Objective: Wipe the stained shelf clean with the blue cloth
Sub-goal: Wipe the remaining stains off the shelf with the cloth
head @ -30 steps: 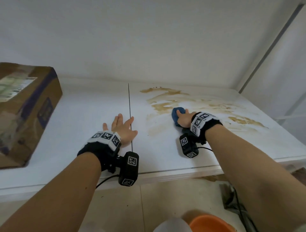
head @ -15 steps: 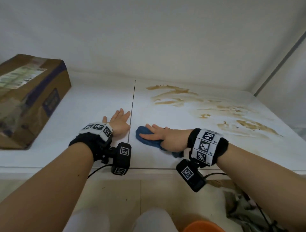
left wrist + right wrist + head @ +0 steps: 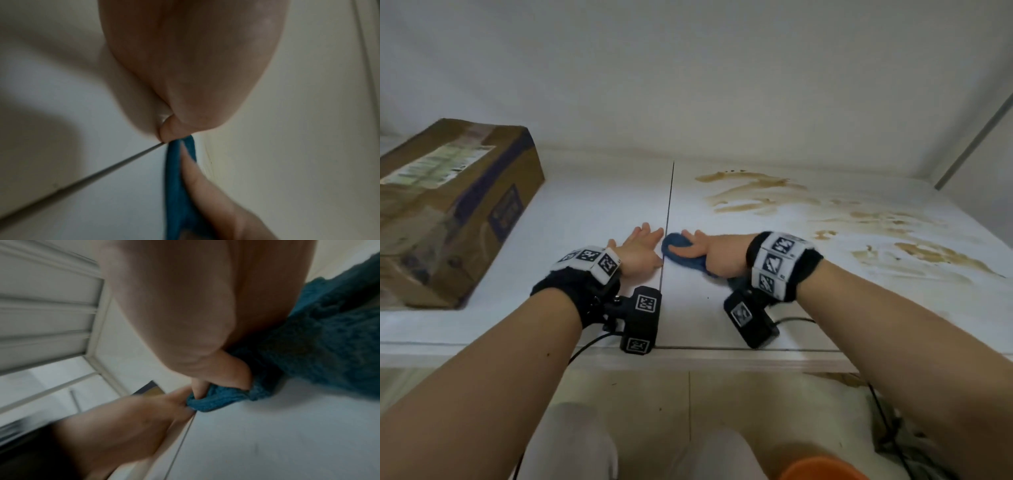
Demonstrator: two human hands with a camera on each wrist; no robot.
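Observation:
The white shelf (image 3: 756,308) carries brown stains (image 3: 750,192) across its back and right side. My right hand (image 3: 709,250) lies on the blue cloth (image 3: 685,262) just right of the shelf seam (image 3: 669,205), fingers stretched over it. In the right wrist view the thumb of that hand (image 3: 185,305) digs into the bunched cloth (image 3: 318,337). My left hand (image 3: 640,246) rests flat on the shelf left of the seam, its fingers spread, almost touching the cloth. The left wrist view shows the palm (image 3: 195,65) and the cloth edge (image 3: 176,186).
A taped cardboard box (image 3: 448,205) stands on the shelf at the far left. The back wall (image 3: 722,102) and a side panel (image 3: 989,171) close the shelf in. An orange object (image 3: 822,469) sits on the tiled floor below.
My right hand has dragged the cloth from the stained middle of the shelf forward and left, up to the seam beside my left hand. The left hand stayed put.

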